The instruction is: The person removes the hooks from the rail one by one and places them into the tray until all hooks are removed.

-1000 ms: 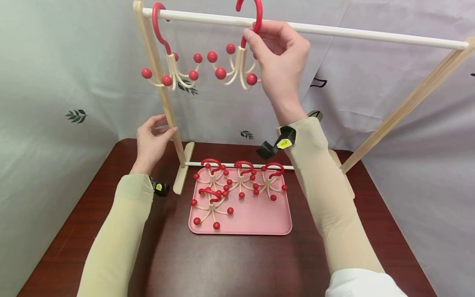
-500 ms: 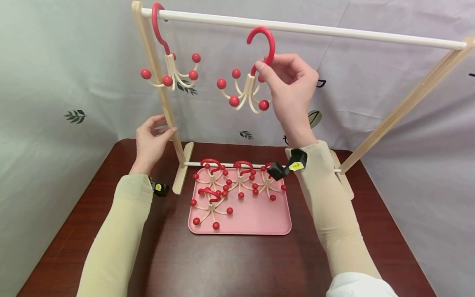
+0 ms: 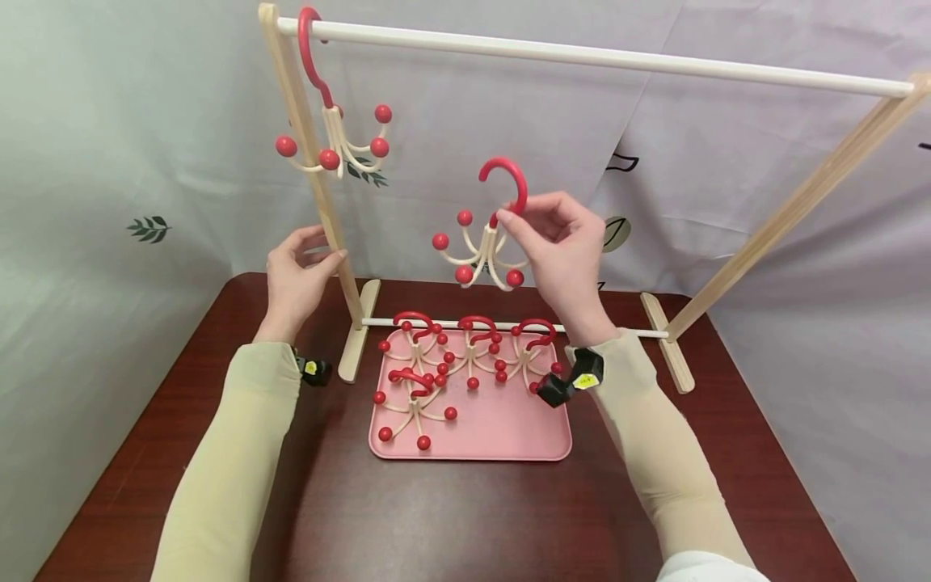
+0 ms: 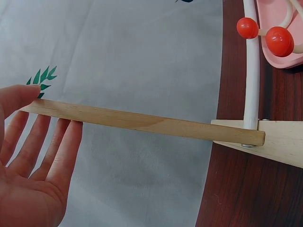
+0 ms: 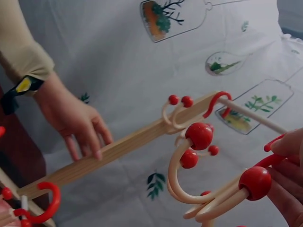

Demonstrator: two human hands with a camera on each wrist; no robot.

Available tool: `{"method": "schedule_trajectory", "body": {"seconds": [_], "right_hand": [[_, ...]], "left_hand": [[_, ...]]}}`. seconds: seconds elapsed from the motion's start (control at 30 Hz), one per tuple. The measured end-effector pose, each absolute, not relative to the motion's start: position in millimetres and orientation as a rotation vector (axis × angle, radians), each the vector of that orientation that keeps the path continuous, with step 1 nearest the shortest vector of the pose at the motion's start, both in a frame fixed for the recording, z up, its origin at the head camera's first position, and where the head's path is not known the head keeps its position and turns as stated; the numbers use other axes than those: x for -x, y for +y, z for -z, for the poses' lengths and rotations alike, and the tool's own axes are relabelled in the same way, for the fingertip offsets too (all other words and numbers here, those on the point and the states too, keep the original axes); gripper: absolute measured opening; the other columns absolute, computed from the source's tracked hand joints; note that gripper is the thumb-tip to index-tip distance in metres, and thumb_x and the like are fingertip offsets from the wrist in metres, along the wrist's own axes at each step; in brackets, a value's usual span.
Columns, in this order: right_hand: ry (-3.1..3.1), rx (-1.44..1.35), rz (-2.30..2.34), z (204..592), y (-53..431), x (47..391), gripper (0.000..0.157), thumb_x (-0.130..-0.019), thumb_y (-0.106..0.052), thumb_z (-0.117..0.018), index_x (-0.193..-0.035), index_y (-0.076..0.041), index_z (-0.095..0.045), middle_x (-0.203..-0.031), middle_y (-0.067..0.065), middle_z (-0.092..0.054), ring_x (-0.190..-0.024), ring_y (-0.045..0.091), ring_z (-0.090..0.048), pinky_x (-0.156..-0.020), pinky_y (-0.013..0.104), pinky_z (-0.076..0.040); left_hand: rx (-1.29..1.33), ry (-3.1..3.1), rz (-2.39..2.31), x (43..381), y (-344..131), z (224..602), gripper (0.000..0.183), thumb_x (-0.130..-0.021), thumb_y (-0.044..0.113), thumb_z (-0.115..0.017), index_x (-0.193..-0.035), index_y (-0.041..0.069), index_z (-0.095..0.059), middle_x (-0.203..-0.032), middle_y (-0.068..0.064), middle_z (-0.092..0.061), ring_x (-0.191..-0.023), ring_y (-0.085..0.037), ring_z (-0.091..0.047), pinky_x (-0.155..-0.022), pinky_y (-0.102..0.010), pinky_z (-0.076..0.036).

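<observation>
R hand (image 3: 566,246) pinches a red-hooked hanger (image 3: 489,244) w/ curved cream arms & red ball tips, upright, higher than the pink rectangular tray (image 3: 502,428); L hand (image 3: 296,279) pinches a pale wooden upright post (image 4: 142,121) left of tray, thumb & fingers on opp. sides. Hanger's prob. light, stiff plastic, smooth enough to twist; thin arms might snag or snap. Best hold: hook's base, just above arms.
</observation>
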State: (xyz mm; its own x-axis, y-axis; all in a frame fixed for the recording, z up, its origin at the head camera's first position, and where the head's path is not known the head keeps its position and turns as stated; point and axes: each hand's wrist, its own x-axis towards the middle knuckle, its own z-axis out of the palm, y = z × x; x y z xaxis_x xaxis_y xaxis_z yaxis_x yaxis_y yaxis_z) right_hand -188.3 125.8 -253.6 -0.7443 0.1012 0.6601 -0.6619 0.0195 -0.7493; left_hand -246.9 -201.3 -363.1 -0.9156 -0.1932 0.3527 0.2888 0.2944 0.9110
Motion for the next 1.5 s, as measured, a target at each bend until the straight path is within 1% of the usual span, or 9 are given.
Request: {"method": "schedule_trajectory", "body": {"seconds": [0.13,0.33,0.5,0.67,0.9,1.03,1.23,1.37,1.5], "right_hand": [[-1.806,-0.607,-1.769,278.7,134.6,189.3,0.015,-0.085,0.004,-0.080,-0.098,0.006,-0.073,-0.094,0.012,-0.076,-0.086,0.022,-0.074,-0.084,0.033,-0.060],[-1.875,-0.644,-1.802,305.5,145.3,170.9,0.014,-0.087,0.000,-0.080,-0.098,0.002,-0.073,-0.096,0.014,-0.075,-0.089,0.026,-0.074,-0.082,0.035,-0.061],[-1.935,-0.624,-1.840,325.2,149.8,155.1,0.014,-0.086,0.001,-0.080,-0.098,0.002,-0.073,-0.095,0.014,-0.075,-0.086,0.026,-0.074,-0.079,0.036,-0.062],[-1.999,-0.603,-1.897,345.8,152.0,143.1,0.015,-0.085,0.004,-0.080,-0.099,0.002,-0.073,-0.097,0.015,-0.075,-0.087,0.029,-0.074,-0.079,0.040,-0.062],[-2.151,-0.507,-1.956,373.4,156.7,124.1,0.019,-0.084,0.000,-0.083,-0.100,0.002,-0.073,-0.098,0.013,-0.074,-0.089,0.029,-0.075,-0.082,0.039,-0.061],[-2.170,-0.501,-2.034,386.7,158.4,116.0,0.020,-0.085,0.001,-0.082,-0.102,0.003,-0.072,-0.099,0.015,-0.074,-0.088,0.031,-0.075,-0.081,0.040,-0.061],[-2.189,-0.569,-2.080,402.9,159.7,108.4,0.019,-0.082,0.008,-0.081,-0.099,0.005,-0.072,-0.094,0.017,-0.072,-0.088,0.029,-0.075,-0.081,0.040,-0.061],[-2.215,-0.574,-2.087,409.4,160.4,105.3,0.020,-0.081,0.006,-0.083,-0.098,0.005,-0.073,-0.095,0.016,-0.071,-0.087,0.028,-0.075,-0.081,0.040,-0.060],[-2.253,-0.516,-2.072,414.0,161.5,103.3,0.020,-0.081,0.003,-0.084,-0.097,0.003,-0.073,-0.096,0.014,-0.072,-0.087,0.027,-0.075,-0.082,0.038,-0.060]], "left_hand": [[0.087,-2.166,1.660,246.4,-200.6,362.8,0.045,-0.093,0.019,-0.077,-0.134,0.009,-0.064,-0.125,-0.012,-0.066,-0.110,-0.027,-0.068,-0.077,-0.022,-0.059],[0.100,-2.153,1.676,245.2,-198.9,361.9,0.044,-0.093,0.017,-0.077,-0.134,0.009,-0.065,-0.126,-0.013,-0.066,-0.108,-0.025,-0.068,-0.074,-0.021,-0.059],[0.099,-2.153,1.671,245.6,-199.8,361.5,0.044,-0.093,0.018,-0.077,-0.134,0.009,-0.065,-0.126,-0.011,-0.066,-0.107,-0.023,-0.068,-0.074,-0.021,-0.059],[0.103,-2.153,1.667,247.8,-200.7,362.8,0.044,-0.093,0.018,-0.077,-0.134,0.009,-0.065,-0.125,-0.011,-0.067,-0.107,-0.023,-0.068,-0.075,-0.022,-0.059],[0.101,-2.150,1.672,248.6,-201.7,365.2,0.044,-0.093,0.018,-0.077,-0.134,0.009,-0.065,-0.125,-0.012,-0.067,-0.107,-0.023,-0.068,-0.075,-0.023,-0.060],[0.101,-2.153,1.668,248.9,-201.7,364.6,0.044,-0.093,0.018,-0.077,-0.134,0.009,-0.065,-0.124,-0.011,-0.067,-0.107,-0.023,-0.068,-0.076,-0.025,-0.060],[0.093,-2.153,1.674,248.3,-200.8,362.1,0.044,-0.092,0.019,-0.077,-0.133,0.009,-0.065,-0.123,-0.011,-0.067,-0.107,-0.023,-0.069,-0.077,-0.026,-0.060],[0.092,-2.155,1.672,248.0,-199.9,360.9,0.044,-0.092,0.018,-0.077,-0.134,0.009,-0.065,-0.124,-0.012,-0.067,-0.107,-0.023,-0.069,-0.075,-0.023,-0.060],[0.090,-2.157,1.665,247.2,-199.7,360.9,0.043,-0.093,0.018,-0.077,-0.133,0.009,-0.065,-0.124,-0.012,-0.067,-0.107,-0.023,-0.069,-0.075,-0.023,-0.060]]}}
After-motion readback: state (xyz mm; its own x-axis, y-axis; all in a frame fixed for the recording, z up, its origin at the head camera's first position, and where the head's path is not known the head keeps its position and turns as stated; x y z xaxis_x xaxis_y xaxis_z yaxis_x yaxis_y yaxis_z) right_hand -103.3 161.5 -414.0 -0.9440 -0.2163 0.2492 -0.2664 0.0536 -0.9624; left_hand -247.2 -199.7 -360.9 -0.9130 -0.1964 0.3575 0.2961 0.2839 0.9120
